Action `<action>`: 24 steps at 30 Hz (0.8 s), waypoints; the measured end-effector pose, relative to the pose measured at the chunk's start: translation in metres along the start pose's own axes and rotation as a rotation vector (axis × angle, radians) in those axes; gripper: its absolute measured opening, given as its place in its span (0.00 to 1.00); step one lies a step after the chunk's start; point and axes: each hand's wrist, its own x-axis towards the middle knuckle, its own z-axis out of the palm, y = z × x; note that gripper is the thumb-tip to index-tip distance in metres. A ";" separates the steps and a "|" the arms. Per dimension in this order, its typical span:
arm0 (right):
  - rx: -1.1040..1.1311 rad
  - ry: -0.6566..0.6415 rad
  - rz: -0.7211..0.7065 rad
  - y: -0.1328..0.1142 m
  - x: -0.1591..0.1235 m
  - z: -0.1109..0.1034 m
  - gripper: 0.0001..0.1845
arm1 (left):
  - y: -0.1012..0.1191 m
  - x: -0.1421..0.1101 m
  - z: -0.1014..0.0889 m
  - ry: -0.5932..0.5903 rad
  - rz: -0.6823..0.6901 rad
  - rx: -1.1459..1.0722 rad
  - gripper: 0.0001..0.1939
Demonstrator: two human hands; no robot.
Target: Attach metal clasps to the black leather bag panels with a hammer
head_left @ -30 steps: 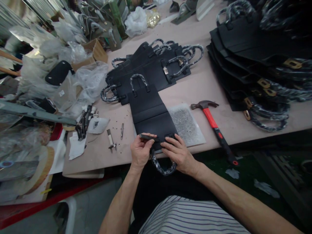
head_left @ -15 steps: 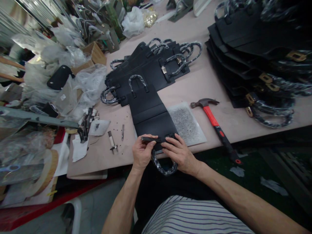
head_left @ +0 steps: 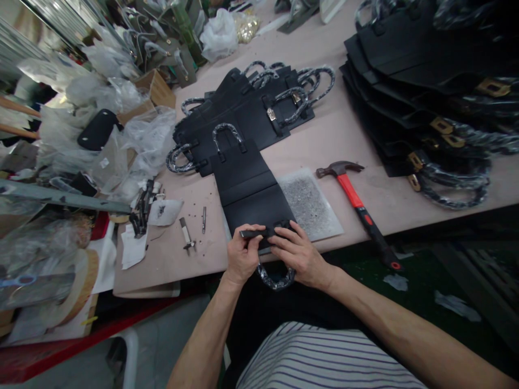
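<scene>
A black bag panel [head_left: 255,183] lies lengthwise before me, with a plastic-wrapped handle [head_left: 224,129] at its far end. Another wrapped handle [head_left: 275,282] hangs over the table's front edge at its near end. My left hand [head_left: 243,254] pinches a narrow black strap [head_left: 252,234] between thumb and fingers, its tip pointing left. My right hand [head_left: 298,254] is bent over the panel's near end, fingertips pressed at the strap's other end; what lies under them is hidden. Right of the panel, a speckled white slab [head_left: 310,205] sits partly beneath it.
A claw hammer [head_left: 357,210] with a red and black grip lies to the right. A tall stack of black bag panels [head_left: 405,92] stands beyond it. More panels [head_left: 243,108] are piled behind. A metal punch [head_left: 204,220] and a pronged tool [head_left: 187,235] lie left.
My left hand has shifted slightly right, and the strap in it now lies more level. My right hand stays at the panel's near end. The view has turned a little.
</scene>
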 end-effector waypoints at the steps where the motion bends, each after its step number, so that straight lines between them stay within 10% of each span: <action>1: 0.006 -0.002 -0.006 0.000 0.000 0.000 0.19 | -0.001 0.000 0.000 -0.005 0.019 0.021 0.07; 15: 0.091 -0.054 0.025 0.003 -0.004 -0.040 0.33 | 0.006 0.006 -0.001 -0.044 0.107 0.147 0.08; 21: -0.200 0.305 0.360 0.040 -0.023 -0.085 0.19 | 0.006 0.007 0.003 -0.036 0.122 0.153 0.09; 24: -0.407 0.270 0.592 0.064 -0.035 -0.097 0.17 | 0.005 0.006 0.005 -0.042 0.164 0.156 0.10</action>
